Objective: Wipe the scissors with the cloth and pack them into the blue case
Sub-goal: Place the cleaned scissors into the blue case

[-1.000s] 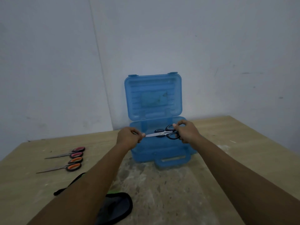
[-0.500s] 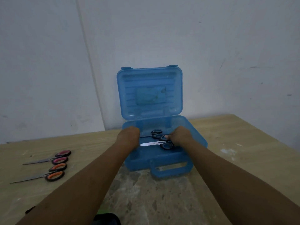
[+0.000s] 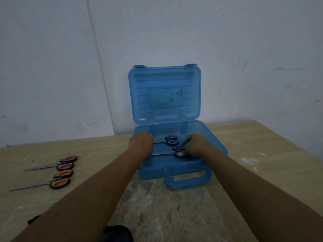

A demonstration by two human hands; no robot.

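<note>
Head view: black-handled scissors (image 3: pixel 167 152) sit low inside the open blue case (image 3: pixel 157 170), long axis left–right, handles rightward. The right hand (image 3: pixel 195 145) pinches the loops, and the left hand (image 3: pixel 140 144) covers the blade tip, its grip hidden. Pink-handled scissors (image 3: pixel 67 162) and orange-handled scissors (image 3: pixel 60 179) lie on the counter (image 3: pixel 262 163) — nearer the left hand.

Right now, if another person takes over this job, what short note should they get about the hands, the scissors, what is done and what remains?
Left hand covers the blade end of the near black scissors; grip hidden.
Right hand pinches their handle, inside the open blue case.
Done: far black scissors lie in the case.
Remaining: pink-handled scissors and orange-handled scissors lie on the table, left of the case; the cloth is at the near edge. Probably wipe and pack both.
</note>
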